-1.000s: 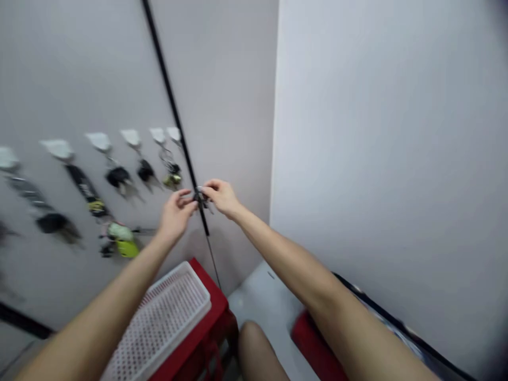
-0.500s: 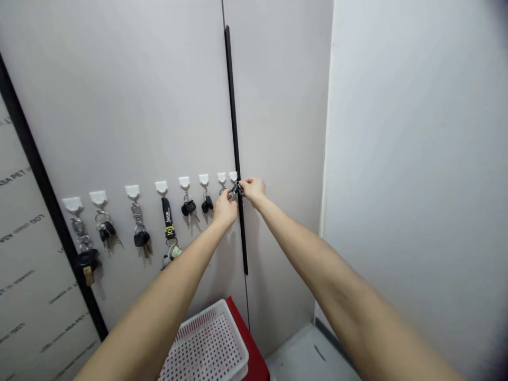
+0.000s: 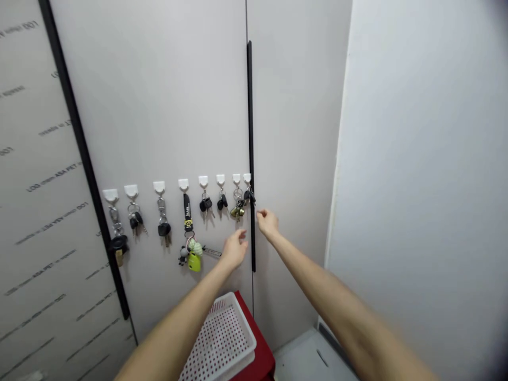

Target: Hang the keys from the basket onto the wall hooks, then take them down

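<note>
A bunch of black-headed keys hangs from the rightmost white hook, lying partly over the long black door handle. My right hand is just below and right of these keys, apart from them, its fingers curled together with nothing visible in them. Lower and to the left, my left hand holds nothing; its fingers are loosely bent and apart. Above it, a bunch with brass-coloured pieces hangs from the neighbouring hook. A black lanyard with a lime-green tag hangs further left.
More key bunches hang on a row of hooks across the pale cabinet door. A white perforated basket sits on a red surface below my hands. A white wall stands at the right.
Both hands have let go of the black-headed keys, which now hang on the rightmost hook. My hands have drawn down and away from it. The view has shifted, showing more of the left side.
</note>
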`<state>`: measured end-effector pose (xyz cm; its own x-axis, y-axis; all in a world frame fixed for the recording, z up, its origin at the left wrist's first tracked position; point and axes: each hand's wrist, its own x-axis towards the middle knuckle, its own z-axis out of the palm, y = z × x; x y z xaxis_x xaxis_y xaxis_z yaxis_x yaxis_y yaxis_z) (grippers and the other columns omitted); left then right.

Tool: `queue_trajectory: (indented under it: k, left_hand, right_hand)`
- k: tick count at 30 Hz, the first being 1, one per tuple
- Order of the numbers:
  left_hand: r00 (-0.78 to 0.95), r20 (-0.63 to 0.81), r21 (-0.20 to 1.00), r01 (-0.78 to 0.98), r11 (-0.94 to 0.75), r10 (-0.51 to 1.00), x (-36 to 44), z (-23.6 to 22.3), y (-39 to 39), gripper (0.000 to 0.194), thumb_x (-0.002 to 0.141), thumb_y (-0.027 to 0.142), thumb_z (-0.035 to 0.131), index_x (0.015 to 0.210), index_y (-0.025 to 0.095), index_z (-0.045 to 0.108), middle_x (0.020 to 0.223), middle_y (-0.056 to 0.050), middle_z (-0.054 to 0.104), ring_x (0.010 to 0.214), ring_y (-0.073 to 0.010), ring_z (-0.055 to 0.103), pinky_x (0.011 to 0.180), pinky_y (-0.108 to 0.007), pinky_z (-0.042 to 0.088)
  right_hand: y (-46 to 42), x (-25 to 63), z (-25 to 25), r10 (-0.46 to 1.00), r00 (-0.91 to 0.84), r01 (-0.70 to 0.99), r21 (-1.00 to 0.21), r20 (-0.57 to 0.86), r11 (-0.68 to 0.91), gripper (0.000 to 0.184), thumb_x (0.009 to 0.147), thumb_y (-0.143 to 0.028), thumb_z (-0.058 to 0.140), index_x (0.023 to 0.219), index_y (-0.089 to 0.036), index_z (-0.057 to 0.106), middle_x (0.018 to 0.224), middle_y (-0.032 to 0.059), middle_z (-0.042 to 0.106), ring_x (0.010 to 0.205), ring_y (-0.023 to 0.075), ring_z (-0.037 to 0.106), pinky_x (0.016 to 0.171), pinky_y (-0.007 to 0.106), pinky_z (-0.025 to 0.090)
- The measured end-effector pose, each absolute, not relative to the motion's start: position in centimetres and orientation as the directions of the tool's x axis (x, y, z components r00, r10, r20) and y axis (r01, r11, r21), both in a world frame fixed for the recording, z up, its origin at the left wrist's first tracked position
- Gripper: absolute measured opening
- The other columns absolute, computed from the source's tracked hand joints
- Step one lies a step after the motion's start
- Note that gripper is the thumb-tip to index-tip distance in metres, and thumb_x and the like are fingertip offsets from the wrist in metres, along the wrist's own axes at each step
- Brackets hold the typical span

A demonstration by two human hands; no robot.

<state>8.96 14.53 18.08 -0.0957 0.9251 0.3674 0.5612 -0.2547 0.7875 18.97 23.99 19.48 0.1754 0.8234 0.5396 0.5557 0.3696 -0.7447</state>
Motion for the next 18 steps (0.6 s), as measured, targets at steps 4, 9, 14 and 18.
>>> queue_trajectory:
  k: [4,9,14,18]
  left_hand:
    - [-0.133,0.238,0.868,0.473,-0.149,0.962,7.0,11.8,11.9,0.035,0.059,0.005,0.041,0.094,0.008,0.047,0.089,-0.009,0.054,0.078,-0.011,0.049,0.073,-0.023,0.036]
    - [-0.18,0.1,0.919,0.395,-0.021,0.979,3.9,5.4,8.4,0.029,0.058,0.007,0.042,0.086,0.009,0.05,0.077,-0.005,0.055,0.071,-0.0106,0.049,0.067,-0.022,0.037]
    - [-0.248,0.04,0.92,0.387,0.061,0.968,1.1,3.3,4.7,0.025,0.058,0.008,0.04,0.081,0.01,0.051,0.057,0.001,0.049,0.054,-0.008,0.044,0.055,-0.02,0.035]
    - [-0.342,-0.049,0.884,0.424,0.2,0.939,-0.5,1.5,2.4,0.025,0.053,0.005,0.042,0.076,0.01,0.051,0.046,0.005,0.039,0.045,-0.0063,0.036,0.046,-0.019,0.028]
  right_hand:
    - [20.9,18.2,13.0,0.902,0.007,0.508,-0.778,0.432,0.37,0.026,0.063,-0.02,0.033,0.08,-0.012,0.052,0.068,0.0037,0.056,0.061,0.0106,0.05,0.059,0.021,0.037]
    - [15.6,15.4,6.8,0.885,-0.362,0.492,-0.746,0.292,0.448,0.024,0.062,-0.017,0.032,0.072,-0.011,0.053,0.062,0.0032,0.055,0.055,0.0098,0.049,0.055,0.02,0.037]
    - [10.8,12.1,3.3,0.765,-0.606,0.514,-0.628,0.217,0.585,0.025,0.059,-0.014,0.033,0.066,-0.013,0.057,0.061,0.0034,0.057,0.056,0.0103,0.05,0.053,0.019,0.035]
    - [9.0,10.7,0.5,0.708,-0.706,0.579,-0.584,-0.011,0.569,0.024,0.054,-0.014,0.037,0.064,-0.015,0.059,0.059,0.0028,0.059,0.055,0.0105,0.05,0.049,0.018,0.034]
